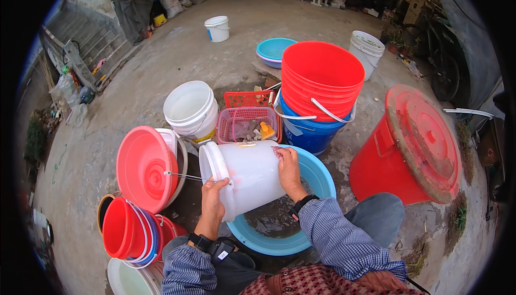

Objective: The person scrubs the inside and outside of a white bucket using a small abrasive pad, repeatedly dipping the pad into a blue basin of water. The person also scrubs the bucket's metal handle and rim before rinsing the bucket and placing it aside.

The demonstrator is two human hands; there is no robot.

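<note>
A white plastic bucket (pixel 254 176) lies tilted on its side above a blue basin (pixel 288 250) of murky water. My left hand (pixel 213 202) grips it near the rim, at the wire handle. Toward the bucket's base, my right hand (pixel 289 172) presses a reddish patterned cloth (pixel 277 151) against its side. Behind the bucket is a pink plastic basket (pixel 246 113) with an orange-yellow object (pixel 267 130) and other small things inside.
To the right stand a red bucket stacked in a blue one (pixel 308 133) and a lidded red bin (pixel 375 166). At left are a white bucket (pixel 189 105), a pink basin (pixel 147 166) and nested red buckets (pixel 121 230). Farther off sit a small white bucket (pixel 217 31) and a teal basin (pixel 276 49).
</note>
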